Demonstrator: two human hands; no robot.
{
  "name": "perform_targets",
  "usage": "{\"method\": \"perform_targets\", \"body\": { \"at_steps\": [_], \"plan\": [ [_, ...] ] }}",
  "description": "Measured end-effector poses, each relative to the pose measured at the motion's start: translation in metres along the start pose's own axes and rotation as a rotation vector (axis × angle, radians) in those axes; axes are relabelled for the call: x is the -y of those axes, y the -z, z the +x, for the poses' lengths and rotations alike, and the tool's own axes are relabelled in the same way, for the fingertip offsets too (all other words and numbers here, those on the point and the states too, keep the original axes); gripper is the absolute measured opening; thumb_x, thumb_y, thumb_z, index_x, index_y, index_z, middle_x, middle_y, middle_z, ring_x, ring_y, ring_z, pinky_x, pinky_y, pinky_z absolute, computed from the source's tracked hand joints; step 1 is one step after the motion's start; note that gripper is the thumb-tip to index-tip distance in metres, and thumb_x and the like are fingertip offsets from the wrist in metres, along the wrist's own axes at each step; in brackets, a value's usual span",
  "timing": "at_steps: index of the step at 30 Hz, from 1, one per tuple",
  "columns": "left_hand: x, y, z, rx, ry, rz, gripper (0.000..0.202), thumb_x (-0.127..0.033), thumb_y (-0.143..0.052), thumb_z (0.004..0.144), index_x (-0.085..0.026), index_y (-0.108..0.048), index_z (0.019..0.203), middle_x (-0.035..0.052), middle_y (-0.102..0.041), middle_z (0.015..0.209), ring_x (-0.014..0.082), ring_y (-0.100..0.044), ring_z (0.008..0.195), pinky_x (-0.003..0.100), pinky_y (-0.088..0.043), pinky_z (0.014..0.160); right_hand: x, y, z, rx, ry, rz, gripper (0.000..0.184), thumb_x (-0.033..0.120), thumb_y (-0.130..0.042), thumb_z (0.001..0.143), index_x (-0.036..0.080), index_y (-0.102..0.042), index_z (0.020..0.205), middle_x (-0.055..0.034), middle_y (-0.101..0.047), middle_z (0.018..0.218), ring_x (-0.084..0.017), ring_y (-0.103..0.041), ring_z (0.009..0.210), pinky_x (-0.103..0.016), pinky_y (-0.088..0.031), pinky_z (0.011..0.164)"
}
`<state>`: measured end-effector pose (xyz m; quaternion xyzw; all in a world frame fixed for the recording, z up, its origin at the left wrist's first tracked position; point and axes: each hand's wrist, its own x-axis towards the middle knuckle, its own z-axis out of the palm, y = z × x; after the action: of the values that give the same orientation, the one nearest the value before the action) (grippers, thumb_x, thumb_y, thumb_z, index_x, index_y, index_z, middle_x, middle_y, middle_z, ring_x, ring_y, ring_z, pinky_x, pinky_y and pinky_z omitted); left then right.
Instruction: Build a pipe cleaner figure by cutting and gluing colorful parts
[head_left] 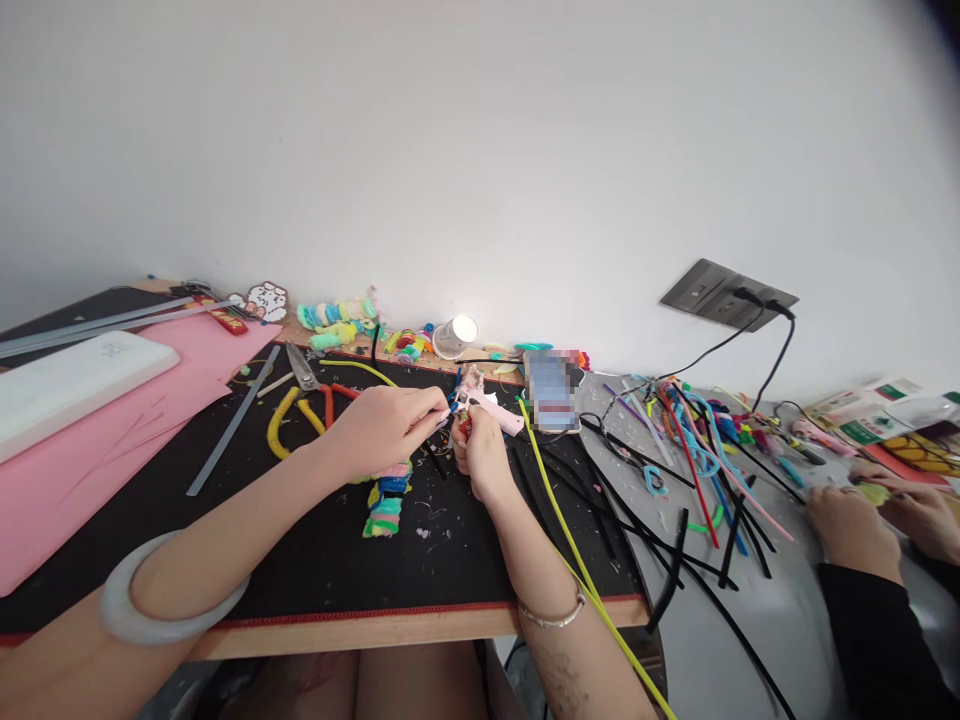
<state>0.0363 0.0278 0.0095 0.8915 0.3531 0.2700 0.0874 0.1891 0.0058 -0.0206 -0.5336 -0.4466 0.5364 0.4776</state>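
Observation:
My left hand reaches in from the left, fingers pinched together on something small I cannot make out, just in front of a pink glue gun. My right hand is closed round the glue gun's handle, the nozzle pointing left toward the left fingertips. Below the hands a small figure wound from blue, green and pink pipe cleaners lies on the black mat. A long yellow pipe cleaner runs past my right forearm.
Yellow-handled pliers, scissors and a grey glue stick lie left on the mat. Pink paper and a white box sit far left. Loose pipe cleaners cover the right; another person's hands work there.

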Motion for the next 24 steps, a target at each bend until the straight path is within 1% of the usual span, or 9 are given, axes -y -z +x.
{"method": "perform_targets", "body": {
  "at_steps": [3, 5, 7, 9, 11, 15, 24],
  "plan": [
    [-0.0004, -0.0001, -0.0003, -0.005, 0.043, -0.056, 0.016, -0.027, -0.042, 0.088, -0.018, -0.054, 0.081, -0.0060, -0.043, 0.052, 0.0098, -0.044, 0.050, 0.022, -0.028, 0.054, -0.0014, 0.0000, 0.0002, -0.006, -0.023, 0.040, 0.043, 0.039, -0.023, 0.090, 0.020, -0.028, 0.051, 0.0077, -0.021, 0.039, -0.005, -0.013, 0.034, -0.019, -0.011, 0.034],
    [-0.0011, -0.0004, -0.0004, -0.015, 0.102, -0.120, 0.016, -0.027, -0.043, 0.087, -0.019, -0.053, 0.079, -0.0070, -0.039, 0.051, 0.0089, -0.039, 0.048, 0.021, -0.027, 0.053, -0.0027, 0.0001, 0.0003, -0.002, -0.030, 0.068, 0.048, 0.047, -0.022, 0.089, 0.020, -0.029, 0.050, 0.0077, -0.021, 0.039, -0.005, -0.013, 0.034, -0.019, -0.010, 0.034],
    [-0.0023, -0.0009, -0.0002, -0.035, 0.161, -0.188, 0.015, -0.027, -0.044, 0.086, -0.019, -0.053, 0.076, -0.0077, -0.034, 0.050, 0.0084, -0.035, 0.047, 0.021, -0.026, 0.051, -0.0038, 0.0002, 0.0004, 0.016, -0.032, 0.088, 0.051, 0.052, -0.023, 0.088, 0.020, -0.029, 0.049, 0.0079, -0.021, 0.039, -0.004, -0.012, 0.033, -0.019, -0.008, 0.034],
    [-0.0039, -0.0011, 0.0001, -0.050, 0.199, -0.235, 0.014, -0.026, -0.046, 0.085, -0.019, -0.052, 0.075, -0.0079, -0.032, 0.050, 0.0082, -0.032, 0.047, 0.020, -0.025, 0.050, -0.0041, 0.0001, 0.0006, 0.044, -0.045, 0.097, 0.050, 0.050, -0.026, 0.088, 0.020, -0.029, 0.048, 0.0081, -0.021, 0.039, -0.004, -0.012, 0.033, -0.018, -0.008, 0.033],
    [-0.0056, -0.0008, 0.0004, -0.047, 0.214, -0.257, 0.014, -0.026, -0.046, 0.084, -0.019, -0.052, 0.074, -0.0079, -0.031, 0.050, 0.0081, -0.031, 0.048, 0.020, -0.025, 0.050, -0.0033, -0.0003, 0.0006, 0.057, -0.061, 0.093, 0.048, 0.044, -0.027, 0.088, 0.020, -0.030, 0.047, 0.0081, -0.020, 0.038, -0.004, -0.012, 0.032, -0.018, -0.009, 0.033],
    [-0.0079, 0.0003, 0.0007, -0.012, 0.202, -0.251, 0.013, -0.025, -0.045, 0.085, -0.018, -0.052, 0.076, -0.0076, -0.032, 0.051, 0.0083, -0.033, 0.049, 0.020, -0.026, 0.051, -0.0016, -0.0016, -0.0001, 0.055, -0.061, 0.093, 0.045, 0.036, -0.023, 0.089, 0.021, -0.031, 0.047, 0.0077, -0.020, 0.037, -0.005, -0.013, 0.031, -0.018, -0.011, 0.032],
    [-0.0060, -0.0020, 0.0010, -0.027, 0.201, -0.220, 0.014, -0.026, -0.044, 0.086, -0.019, -0.052, 0.077, -0.0070, -0.036, 0.051, 0.0089, -0.035, 0.049, 0.021, -0.026, 0.052, -0.0072, 0.0010, 0.0012, 0.045, 0.015, 0.059, 0.035, 0.025, -0.023, 0.086, 0.021, -0.032, 0.052, 0.0075, -0.022, 0.038, -0.006, -0.016, 0.032, -0.018, -0.012, 0.032]
  ]
}}
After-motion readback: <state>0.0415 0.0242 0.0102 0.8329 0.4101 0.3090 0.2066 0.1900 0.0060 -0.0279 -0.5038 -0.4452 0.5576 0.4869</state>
